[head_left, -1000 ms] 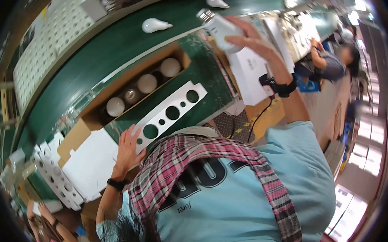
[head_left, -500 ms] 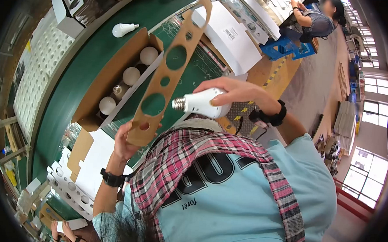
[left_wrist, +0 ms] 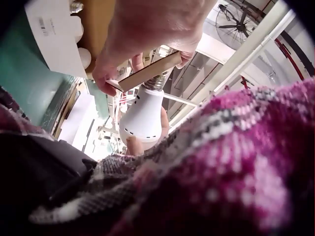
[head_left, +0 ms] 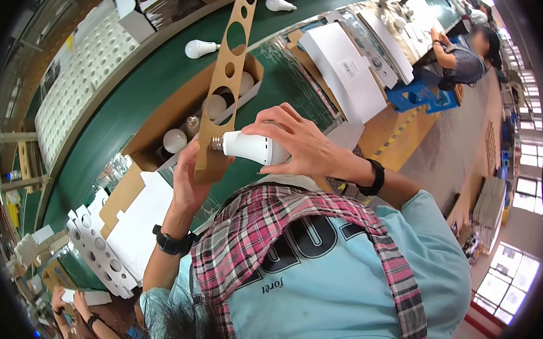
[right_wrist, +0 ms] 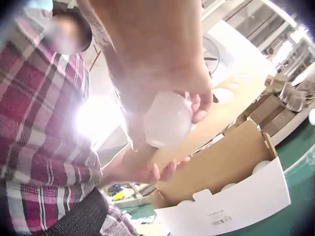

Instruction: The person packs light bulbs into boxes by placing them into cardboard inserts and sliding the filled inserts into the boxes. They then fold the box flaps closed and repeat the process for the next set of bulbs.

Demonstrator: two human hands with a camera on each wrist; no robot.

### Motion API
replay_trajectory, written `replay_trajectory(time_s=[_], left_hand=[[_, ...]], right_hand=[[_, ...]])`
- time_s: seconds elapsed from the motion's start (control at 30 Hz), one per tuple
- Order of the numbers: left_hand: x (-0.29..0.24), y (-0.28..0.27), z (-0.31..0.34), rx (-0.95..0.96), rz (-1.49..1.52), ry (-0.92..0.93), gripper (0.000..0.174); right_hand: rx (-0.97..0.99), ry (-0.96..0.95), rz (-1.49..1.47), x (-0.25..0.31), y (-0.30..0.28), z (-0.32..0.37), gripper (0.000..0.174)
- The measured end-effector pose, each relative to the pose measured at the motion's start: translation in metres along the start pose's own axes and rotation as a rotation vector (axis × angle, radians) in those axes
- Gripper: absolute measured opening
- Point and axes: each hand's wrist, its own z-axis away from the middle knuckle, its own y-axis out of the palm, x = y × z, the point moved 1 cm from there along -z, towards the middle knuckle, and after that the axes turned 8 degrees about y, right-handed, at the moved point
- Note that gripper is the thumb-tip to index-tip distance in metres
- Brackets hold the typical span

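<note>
My left hand (head_left: 189, 183) grips a long cardboard strip with round holes (head_left: 209, 163) by its lower end, holding it raised and steeply tilted with its brown side to the right hand. My right hand (head_left: 303, 143) holds a white light bulb (head_left: 248, 147) around its rounded end. The bulb's metal screw base meets the strip at a small hole near the left fingers; in the left wrist view the base (left_wrist: 154, 82) partly disappears behind the strip's edge. Behind the strip stands an open carton (head_left: 177, 103) with several bulbs inside, partly hidden by the strip.
Two bulbs lie on the green bench, one nearer (head_left: 199, 49) and one farther (head_left: 279, 4). A white flat carton (head_left: 341, 66) lies at right. Perforated white strips (head_left: 98, 246) lie at lower left, and a white holed panel (head_left: 92, 68) lines the far side. Another person (head_left: 464, 63) sits beyond.
My left hand has lifted the strip off the bench and turned its brown side round. The right hand has brought the bulb from the far right down to the strip.
</note>
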Motion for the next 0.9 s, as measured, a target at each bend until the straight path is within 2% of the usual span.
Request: replay_trajectory(time_s=[0.07,0.17,0.27,0.3,0.4,0.5,0.6,0.63,0.73,0.77,0.87,0.9], left_hand=[[-0.007,0.001,0.0,-0.031,-0.136,0.058,0.051],[-0.014,-0.006,-0.002,0.01,-0.276,0.141,0.055],[-0.015,-0.008,-0.006,0.048,-0.369,0.228,0.06],[-0.015,-0.008,-0.007,0.055,-0.398,0.257,0.062],[-0.016,-0.003,-0.013,0.088,-0.42,0.424,0.064],[-0.016,-0.006,-0.018,0.141,-0.544,0.531,0.066],[-0.016,-0.003,-0.018,0.195,-0.65,0.561,0.066],[-0.016,0.001,-0.017,0.177,-0.609,0.59,0.059],[-0.02,-0.004,-0.016,0.066,-0.724,0.792,0.053],[-0.025,-0.001,-0.01,-0.051,-0.859,0.894,0.044],[-0.039,-0.007,0.0,0.047,-1.091,0.778,0.049],[-0.042,-0.003,0.001,0.069,-0.95,0.735,0.046]], right_hand=[[-0.016,-0.011,-0.113,-0.002,0.006,-0.006,0.063],[0.201,0.354,-0.726,-0.017,0.022,-0.012,0.056],[0.581,0.693,-1.54,-0.027,0.03,-0.016,0.061],[0.626,0.694,-1.624,-0.025,0.032,-0.02,0.067],[0.595,0.929,-1.939,-0.024,0.037,-0.029,0.071],[0.789,0.86,-2.198,-0.039,0.061,-0.026,0.073],[1.087,0.783,-2.332,-0.044,0.074,-0.026,0.075],[1.105,0.798,-2.377,-0.041,0.073,-0.026,0.073],[1.182,0.692,-2.449,-0.032,0.069,-0.035,0.071],[1.215,0.669,-2.443,-0.032,0.072,-0.037,0.07],[1.317,0.627,-2.4,-0.033,0.081,-0.046,0.066],[1.353,0.632,-2.366,-0.032,0.08,-0.051,0.065]])
